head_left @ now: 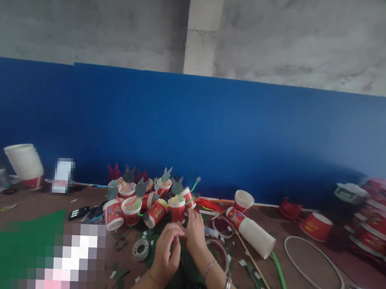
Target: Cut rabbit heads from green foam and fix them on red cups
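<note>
My left hand (pixel 168 248) is at the lower middle, its fingers curled together; what they hold, if anything, is hidden. My right hand (pixel 195 230) reaches a little farther forward, close beside it, with its fingertips just below a red paper cup (pixel 177 209) topped by a grey rabbit-ear shape (pixel 177 186). Whether the right fingers hold anything cannot be made out. Several more red-and-white cups with coloured strips and animal-head cutouts stand or lie to the left, among them a tipped cup (pixel 156 213). A roll of tape (pixel 140 249) lies left of my left hand.
A stack of paper cups (pixel 252 231) lies on its side at the right, beside a thin stick (pixel 254 265) and a green tube (pixel 280 276). Green paper (pixel 25 235) covers the left. Scraps litter the brown table (pixel 91 199). A blue panel (pixel 193 131) stands behind.
</note>
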### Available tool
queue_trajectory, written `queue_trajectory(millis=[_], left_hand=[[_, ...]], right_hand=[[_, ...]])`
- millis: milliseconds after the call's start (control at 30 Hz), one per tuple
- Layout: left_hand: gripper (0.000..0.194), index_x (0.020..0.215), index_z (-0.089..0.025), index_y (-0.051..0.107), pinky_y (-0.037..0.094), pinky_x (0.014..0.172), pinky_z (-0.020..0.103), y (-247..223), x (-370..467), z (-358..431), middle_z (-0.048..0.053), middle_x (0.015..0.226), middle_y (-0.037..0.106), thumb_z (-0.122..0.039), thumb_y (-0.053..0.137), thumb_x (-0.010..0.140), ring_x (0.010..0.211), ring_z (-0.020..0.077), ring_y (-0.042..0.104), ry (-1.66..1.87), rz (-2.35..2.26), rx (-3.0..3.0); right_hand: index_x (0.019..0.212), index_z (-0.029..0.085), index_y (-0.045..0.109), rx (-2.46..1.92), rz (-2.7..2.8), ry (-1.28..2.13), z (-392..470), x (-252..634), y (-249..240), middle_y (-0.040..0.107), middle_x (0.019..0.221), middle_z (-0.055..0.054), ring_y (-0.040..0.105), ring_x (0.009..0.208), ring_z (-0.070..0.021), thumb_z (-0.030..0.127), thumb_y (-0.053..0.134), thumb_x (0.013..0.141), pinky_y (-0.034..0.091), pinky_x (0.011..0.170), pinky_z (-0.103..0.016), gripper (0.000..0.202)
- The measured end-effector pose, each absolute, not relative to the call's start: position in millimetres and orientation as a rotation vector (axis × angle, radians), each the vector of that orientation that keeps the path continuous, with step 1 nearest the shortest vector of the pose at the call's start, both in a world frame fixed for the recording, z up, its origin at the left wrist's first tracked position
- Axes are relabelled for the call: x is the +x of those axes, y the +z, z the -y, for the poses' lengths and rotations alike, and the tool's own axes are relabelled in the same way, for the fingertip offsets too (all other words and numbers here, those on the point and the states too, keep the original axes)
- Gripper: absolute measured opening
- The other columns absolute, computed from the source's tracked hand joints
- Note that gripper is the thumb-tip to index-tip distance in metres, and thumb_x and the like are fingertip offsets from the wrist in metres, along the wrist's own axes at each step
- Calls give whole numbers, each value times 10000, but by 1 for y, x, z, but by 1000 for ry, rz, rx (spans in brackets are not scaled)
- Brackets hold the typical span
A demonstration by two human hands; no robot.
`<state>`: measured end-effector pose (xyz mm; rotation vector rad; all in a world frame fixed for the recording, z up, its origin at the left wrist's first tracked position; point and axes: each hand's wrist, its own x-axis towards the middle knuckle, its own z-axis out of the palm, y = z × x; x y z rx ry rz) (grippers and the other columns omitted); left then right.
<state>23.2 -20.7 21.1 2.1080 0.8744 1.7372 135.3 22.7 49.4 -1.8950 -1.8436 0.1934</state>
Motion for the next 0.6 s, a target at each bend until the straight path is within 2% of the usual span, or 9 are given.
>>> queue_trajectory(millis=[67, 133, 300, 500, 600], left_hand=[[238, 912, -190, 522, 475, 751, 316, 22, 23, 21, 62, 887, 548, -27, 375, 820, 849, 189, 558, 1736, -890, 2117], [239, 901, -192, 525, 476, 736, 307, 22, 23, 23, 58, 879, 547, -24, 380, 812, 836, 186, 560, 1723, -909, 2127], [237, 885, -198, 527, 477, 724, 297, 22, 23, 23, 49, 872, 549, -25, 387, 804, 822, 181, 565, 1706, -910, 2138], [235, 881, -201, 535, 482, 741, 300, 19, 23, 22, 49, 877, 554, -28, 396, 804, 839, 184, 570, 1733, -900, 2145], [231, 869, -201, 539, 486, 738, 295, 19, 22, 22, 50, 872, 560, -31, 394, 810, 835, 182, 576, 1727, -910, 2163]], right_hand=[[1054, 174, 655, -1867, 1866, 116, -19, 157, 61, 656, 1089, -106, 557, 1038, -278, 258, 533, 791, 405, 869, -356, 303], [950, 196, 689, -1921, 1819, 3, -19, 186, 75, 667, 1037, -96, 559, 1013, -262, 257, 506, 806, 399, 852, -343, 240], [1074, 173, 650, -2266, 1630, -208, -23, 265, 98, 604, 1136, -137, 507, 1061, -303, 253, 493, 797, 385, 814, -375, 328], [1015, 212, 660, -2333, 1615, -480, -28, 308, 112, 622, 1087, -108, 531, 1013, -254, 253, 345, 904, 378, 781, -339, 336], [935, 189, 684, -2346, 1756, -477, -39, 317, 121, 648, 1032, -117, 552, 1000, -248, 199, 364, 898, 376, 775, -322, 322]])
